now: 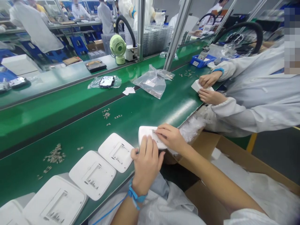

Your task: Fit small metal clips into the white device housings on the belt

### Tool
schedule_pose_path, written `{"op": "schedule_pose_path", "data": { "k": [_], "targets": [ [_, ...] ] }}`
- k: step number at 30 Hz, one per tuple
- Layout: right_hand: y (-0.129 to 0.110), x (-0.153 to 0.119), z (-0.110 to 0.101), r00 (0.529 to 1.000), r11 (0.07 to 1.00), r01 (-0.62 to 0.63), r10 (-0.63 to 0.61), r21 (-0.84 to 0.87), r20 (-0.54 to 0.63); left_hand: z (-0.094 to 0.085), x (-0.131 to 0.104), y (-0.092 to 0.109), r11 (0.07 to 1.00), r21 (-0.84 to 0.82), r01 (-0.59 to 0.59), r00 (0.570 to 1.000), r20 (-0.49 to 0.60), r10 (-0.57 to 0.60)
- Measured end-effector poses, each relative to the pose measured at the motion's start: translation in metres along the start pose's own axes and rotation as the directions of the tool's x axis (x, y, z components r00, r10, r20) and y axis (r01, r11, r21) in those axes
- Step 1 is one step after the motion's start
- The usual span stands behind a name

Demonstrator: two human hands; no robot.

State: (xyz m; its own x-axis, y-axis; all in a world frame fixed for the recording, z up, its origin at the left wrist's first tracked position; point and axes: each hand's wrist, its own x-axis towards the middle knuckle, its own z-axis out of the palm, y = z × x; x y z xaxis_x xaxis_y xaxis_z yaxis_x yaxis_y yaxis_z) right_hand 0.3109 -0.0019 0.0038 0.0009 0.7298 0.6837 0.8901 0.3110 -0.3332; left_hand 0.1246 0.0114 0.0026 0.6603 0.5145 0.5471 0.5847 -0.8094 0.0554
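Note:
A white plastic housing (143, 130) with rounded corners sits tilted at the bench's near edge. My left hand (147, 161) holds it, fingers laid across its face and thumb at the near side. The fingers of my right hand (172, 137) are pinched together at a slot on the same face; whatever is between them is too small to make out. Left of my hands, several similar housings stand in a row, including one close by (110, 157), another (81, 184) and a larger-looking one (35, 203). Each has a recessed rectangular compartment facing up.
Small metal pieces (55, 154) lie heaped on the green bench (126, 125), with others (106, 114) farther back. Behind are a clear bag (152, 82) and paper slips (128, 91). A co-worker's hands (211, 89) hold a white part. An open carton (225, 143) stands right.

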Motion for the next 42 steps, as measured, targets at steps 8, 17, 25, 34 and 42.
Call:
{"op": "schedule_pose_path", "data": {
  "k": [8,17,25,34,42],
  "targets": [
    [0.003,-0.001,0.002,1.0,0.999,-0.031,0.031,0.015,0.002,0.0,-0.001,0.001,1.0,0.012,0.001,1.0,0.005,-0.001],
    [-0.009,-0.004,0.003,0.987,0.984,-0.136,0.144,0.114,-0.073,0.0,-0.002,0.001,0.999,0.042,-0.013,1.0,0.022,0.012],
    [-0.01,-0.01,0.005,0.985,0.982,-0.112,0.13,0.153,-0.111,0.003,-0.004,0.001,0.999,0.047,-0.018,1.0,0.018,0.017],
    [-0.007,-0.007,0.001,0.999,0.997,-0.038,0.038,0.07,-0.006,0.001,-0.005,0.002,0.999,0.04,-0.015,0.999,0.043,0.014],
    [-0.008,0.002,0.001,0.965,0.962,-0.262,0.262,0.076,0.004,0.0,-0.007,0.001,0.999,0.048,-0.01,0.999,0.047,0.007]
  ]
}}
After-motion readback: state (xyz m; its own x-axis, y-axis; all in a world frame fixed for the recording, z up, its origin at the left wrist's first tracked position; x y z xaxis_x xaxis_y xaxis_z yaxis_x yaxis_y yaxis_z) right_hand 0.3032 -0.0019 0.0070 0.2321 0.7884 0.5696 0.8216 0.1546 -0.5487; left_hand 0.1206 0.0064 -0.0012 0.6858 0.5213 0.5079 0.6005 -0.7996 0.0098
